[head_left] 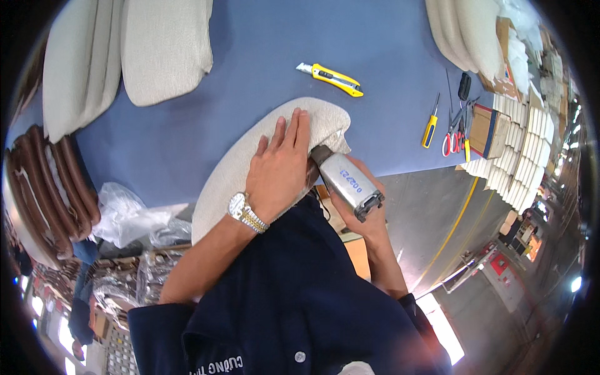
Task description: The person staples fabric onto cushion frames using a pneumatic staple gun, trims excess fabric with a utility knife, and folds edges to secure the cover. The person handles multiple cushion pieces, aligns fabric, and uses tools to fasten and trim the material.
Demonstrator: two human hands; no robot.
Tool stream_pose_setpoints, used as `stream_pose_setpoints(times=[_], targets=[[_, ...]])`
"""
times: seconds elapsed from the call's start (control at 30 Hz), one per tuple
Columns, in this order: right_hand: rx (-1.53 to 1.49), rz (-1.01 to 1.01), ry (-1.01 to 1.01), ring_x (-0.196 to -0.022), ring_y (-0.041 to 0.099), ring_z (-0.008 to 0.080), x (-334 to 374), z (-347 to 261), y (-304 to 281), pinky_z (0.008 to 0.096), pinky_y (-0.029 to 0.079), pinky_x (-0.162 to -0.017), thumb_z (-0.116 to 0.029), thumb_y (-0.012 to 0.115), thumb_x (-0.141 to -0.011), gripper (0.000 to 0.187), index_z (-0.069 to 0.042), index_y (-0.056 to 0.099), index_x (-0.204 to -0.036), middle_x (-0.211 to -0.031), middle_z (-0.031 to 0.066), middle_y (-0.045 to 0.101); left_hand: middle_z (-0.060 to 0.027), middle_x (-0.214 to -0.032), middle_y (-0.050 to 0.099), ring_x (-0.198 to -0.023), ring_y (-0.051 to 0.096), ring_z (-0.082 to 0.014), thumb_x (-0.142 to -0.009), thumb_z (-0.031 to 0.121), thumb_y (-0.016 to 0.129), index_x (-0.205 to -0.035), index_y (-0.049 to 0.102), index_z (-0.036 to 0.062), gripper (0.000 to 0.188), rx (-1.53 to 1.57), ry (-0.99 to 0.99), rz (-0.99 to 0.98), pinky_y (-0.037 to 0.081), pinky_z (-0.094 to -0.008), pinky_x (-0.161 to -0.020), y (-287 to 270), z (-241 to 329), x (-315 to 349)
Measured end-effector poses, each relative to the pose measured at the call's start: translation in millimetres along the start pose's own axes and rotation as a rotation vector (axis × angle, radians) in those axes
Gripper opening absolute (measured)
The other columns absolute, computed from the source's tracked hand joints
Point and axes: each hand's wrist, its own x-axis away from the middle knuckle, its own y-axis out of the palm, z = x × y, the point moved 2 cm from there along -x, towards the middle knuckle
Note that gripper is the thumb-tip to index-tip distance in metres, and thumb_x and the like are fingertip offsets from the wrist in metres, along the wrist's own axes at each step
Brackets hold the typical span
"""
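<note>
A curved pad covered in beige fabric [228,172] lies at the table's near edge, partly against my body. My left hand [278,162], wearing a wristwatch, rests on it with the fingers stretched out flat. In my right hand [373,215] is a silver staple gun [345,178]. Its dark nose meets the pad's right edge, where the fabric looks folded and loose, close to my left hand. The exact contact point and my right fingers are mostly hidden behind the tool. A yellow utility knife [337,80] with its blade out lies beyond the pad.
Beige padded pieces [165,50] lie at the far left, with more [465,34] at the far right. A yellow screwdriver [430,130], red-handled scissors [447,144] and a small cardboard box [489,131] sit on the blue table [262,44]. Brown cushions [53,187] are stacked at left beside clear plastic [128,215].
</note>
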Motion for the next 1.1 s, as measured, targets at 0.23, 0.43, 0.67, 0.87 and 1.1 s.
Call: stream_pose_setpoints(times=[0.23,0.43,0.67,0.87,1.1], targets=[[0.026,-0.011,-0.129,-0.11,0.07,0.017,11,1,-1,0.0315,0.053,-0.098,-0.009,0.078,-0.081,0.06,0.004,0.062,-0.137,-0.12,0.0139,0.074,-0.0253,-0.165,0.038,-0.15,0.044,-0.0397,-0.086,0.01,0.074,-0.159,0.029,-0.0051,0.088,-0.021,-0.003,0.05,0.046,-0.0548,-0.115,7,-3,2],[0.033,-0.059,-0.047,-0.108,0.074,0.0287,7,-8,-1,0.0362,0.055,-0.094,-0.016,0.077,-0.079,0.062,-0.002,0.062,-0.138,-0.121,0.0184,0.073,-0.0265,-0.165,0.037,-0.151,0.042,-0.0405,-0.084,0.015,0.078,-0.159,0.029,-0.0054,0.093,-0.002,0.028,0.032,0.046,-0.0565,-0.115,6,0,5],[0.001,-0.012,-0.007,-0.104,0.07,0.0179,12,-9,10,0.031,0.053,-0.094,-0.004,0.075,-0.084,0.055,-0.001,0.061,-0.137,-0.115,0.0122,0.073,-0.0184,-0.174,0.021,-0.163,0.015,-0.0351,-0.102,0.031,0.061,-0.169,0.021,0.0129,0.08,0.683,0.161,-0.248,0.018,-0.0507,-0.13,-5,-73,-16],[0.016,0.047,-0.085,-0.103,0.069,0.0157,15,0,14,0.0304,0.052,-0.092,-0.009,0.075,-0.083,0.058,-0.002,0.061,-0.138,-0.113,0.0116,0.073,-0.0123,-0.178,0.014,-0.164,0.006,-0.0324,-0.113,0.052,0.03,-0.17,0.022,0.0184,0.067,0.555,0.021,-0.296,0.002,-0.0558,-0.13,40,-133,-8],[-0.014,0.04,-0.125,-0.105,0.067,0.0141,9,5,9,0.0306,0.052,-0.095,-0.005,0.075,-0.083,0.055,0.003,0.062,-0.136,-0.115,0.0123,0.073,-0.0167,-0.177,0.012,-0.164,0.003,-0.0379,-0.111,0.052,0.037,-0.17,0.018,0.0175,0.071,0.416,0.179,-0.219,0.006,-0.0632,-0.128,12,-63,32]])
